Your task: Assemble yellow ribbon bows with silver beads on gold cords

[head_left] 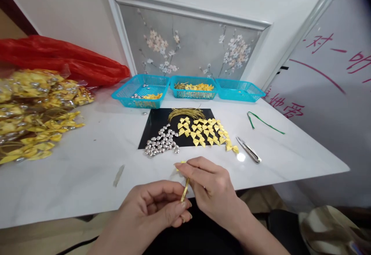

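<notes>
My left hand (158, 204) pinches the lower end of a thin gold cord (184, 190) at the near edge of the white table (87, 170). My right hand (207, 183) is closed around the cord's upper end, where a small yellow bow (182, 163) peeks out by the fingertips. Just beyond my hands, a black mat (153, 125) carries a heap of silver beads (161, 143), a spread of yellow ribbon bows (205, 131) and a bundle of gold cords (187, 113).
Three turquoise baskets (193, 89) line the back of the table. Small silver snips (249, 150) and a green ribbon strip (262, 121) lie to the right. Bags of finished yellow pieces (31, 108) and a red plastic bag (66, 60) fill the left side. A whiteboard (327, 77) stands on the right.
</notes>
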A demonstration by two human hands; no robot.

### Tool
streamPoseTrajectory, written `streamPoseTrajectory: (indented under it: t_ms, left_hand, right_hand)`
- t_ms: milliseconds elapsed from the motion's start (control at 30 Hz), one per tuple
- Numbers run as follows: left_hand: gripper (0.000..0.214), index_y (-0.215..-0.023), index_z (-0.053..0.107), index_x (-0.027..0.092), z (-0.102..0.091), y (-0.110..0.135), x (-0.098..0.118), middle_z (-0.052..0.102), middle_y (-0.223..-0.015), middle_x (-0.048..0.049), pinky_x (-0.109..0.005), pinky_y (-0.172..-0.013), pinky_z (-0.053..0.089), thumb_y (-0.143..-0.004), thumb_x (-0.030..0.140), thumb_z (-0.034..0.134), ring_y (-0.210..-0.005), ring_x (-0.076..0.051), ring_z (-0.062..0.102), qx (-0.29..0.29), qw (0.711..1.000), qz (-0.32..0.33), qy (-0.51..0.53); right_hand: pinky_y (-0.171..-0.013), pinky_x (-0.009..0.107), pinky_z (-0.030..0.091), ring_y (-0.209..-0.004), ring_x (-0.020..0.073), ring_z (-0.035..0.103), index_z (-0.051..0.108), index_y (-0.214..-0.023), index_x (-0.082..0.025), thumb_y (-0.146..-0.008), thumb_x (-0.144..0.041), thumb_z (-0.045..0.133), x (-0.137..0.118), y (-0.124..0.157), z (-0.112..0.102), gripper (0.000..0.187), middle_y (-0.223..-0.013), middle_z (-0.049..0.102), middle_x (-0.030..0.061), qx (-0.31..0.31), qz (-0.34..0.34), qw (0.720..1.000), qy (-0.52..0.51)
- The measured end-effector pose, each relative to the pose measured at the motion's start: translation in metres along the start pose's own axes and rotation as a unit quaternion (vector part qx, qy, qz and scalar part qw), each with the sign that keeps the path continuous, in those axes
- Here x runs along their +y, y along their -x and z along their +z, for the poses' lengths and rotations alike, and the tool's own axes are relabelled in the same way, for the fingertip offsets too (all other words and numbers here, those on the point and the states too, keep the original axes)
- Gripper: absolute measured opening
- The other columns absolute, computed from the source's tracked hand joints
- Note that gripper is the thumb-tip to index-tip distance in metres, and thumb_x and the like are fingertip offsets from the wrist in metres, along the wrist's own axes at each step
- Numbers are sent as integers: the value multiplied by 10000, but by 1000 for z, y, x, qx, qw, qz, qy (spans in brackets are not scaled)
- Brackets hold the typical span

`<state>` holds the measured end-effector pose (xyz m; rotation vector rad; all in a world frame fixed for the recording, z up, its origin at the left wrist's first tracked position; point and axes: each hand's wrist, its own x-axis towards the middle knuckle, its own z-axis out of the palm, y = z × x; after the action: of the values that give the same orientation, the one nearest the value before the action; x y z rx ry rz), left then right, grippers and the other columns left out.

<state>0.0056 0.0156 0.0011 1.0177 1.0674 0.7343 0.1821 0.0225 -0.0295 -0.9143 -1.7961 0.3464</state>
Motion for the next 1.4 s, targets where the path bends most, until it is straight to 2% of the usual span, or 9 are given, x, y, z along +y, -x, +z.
streamPoseTrajectory:
  t_ms: [167, 333, 533, 833, 933, 1033, 1200, 1267, 1400]
  left_hand:
    - [163, -788, 832, 232, -9, -4, -3, 785, -706, -29, -237, -638, 543, -708, 357, 901, -653, -163, 700, -57, 998, -8, -29]
    - [188, -767, 834, 234, 0, 1, 4, 791, -683, -27, -203, -611, 517, -645, 347, 922, -628, -141, 681, 1, 1000, -19, -11]
    - [193, -722, 749, 238, 6, 3, 7, 734, -559, -4, -180, -508, 448, -675, 361, 890, -530, -122, 598, 23, 1000, 10, -17]
    - [140, -762, 773, 240, -9, -1, -4, 738, -654, 10, -205, -599, 489, -782, 356, 848, -617, -128, 630, -27, 998, 24, -45]
    - [136, -794, 792, 238, -11, -2, -7, 748, -727, 14, -210, -655, 494, -748, 335, 876, -685, -133, 642, -30, 998, 29, -50]
    - [168, -779, 785, 225, -10, -1, -7, 737, -729, 8, -209, -631, 468, -725, 347, 887, -689, -136, 624, -47, 996, 49, -62]
    - [189, -766, 755, 235, -10, 0, -5, 715, -669, 17, -221, -648, 492, -845, 403, 788, -661, -139, 627, -23, 993, 74, -92]
    - [201, -773, 759, 241, -10, 0, -4, 724, -676, 17, -214, -641, 502, -868, 417, 772, -657, -136, 635, -43, 991, 76, -100]
    - [232, -771, 749, 238, -7, 2, -2, 725, -662, 26, -196, -610, 501, -783, 441, 860, -633, -125, 641, -21, 997, 59, -38]
  right_hand:
    - [-729, 274, 631, -846, 176, 721, 766, -1184, -194, -968, -27, 441, 4, 1, 1, 423, -966, 734, 98, -9, 1, 1000, 2]
    - [-711, 269, 624, -819, 170, 709, 768, -1167, -175, -972, -35, 440, 3, 3, 0, 407, -946, 725, 96, -8, 5, 1000, -5]
    - [-733, 277, 617, -841, 177, 694, 721, -1259, -151, -992, -65, 469, 0, 4, -2, 377, -986, 688, 110, 0, 29, 999, -37]
    - [-702, 266, 591, -813, 171, 661, 692, -1274, -80, -969, -9, 430, -1, 9, -3, 408, -966, 666, 120, -4, 9, 1000, 2]
    - [-716, 257, 603, -829, 173, 679, 701, -1256, -70, -962, 4, 422, 0, 10, -1, 412, -969, 681, 126, -8, -8, 1000, 17]
    - [-716, 269, 613, -836, 184, 690, 708, -1246, -54, -948, 20, 420, 1, 10, 0, 421, -978, 694, 140, -7, -16, 999, 29]
    - [-699, 313, 629, -826, 215, 703, 705, -1247, -28, -947, 28, 426, 0, 9, 1, 414, -967, 709, 163, -5, -29, 998, 56]
    - [-683, 319, 630, -811, 219, 703, 706, -1242, -21, -940, 38, 425, 0, 9, 2, 416, -956, 711, 166, -4, -37, 997, 66]
    - [-666, 316, 631, -795, 216, 700, 707, -1236, -19, -939, 42, 432, -1, 10, 3, 410, -947, 713, 162, -12, -46, 996, 80]
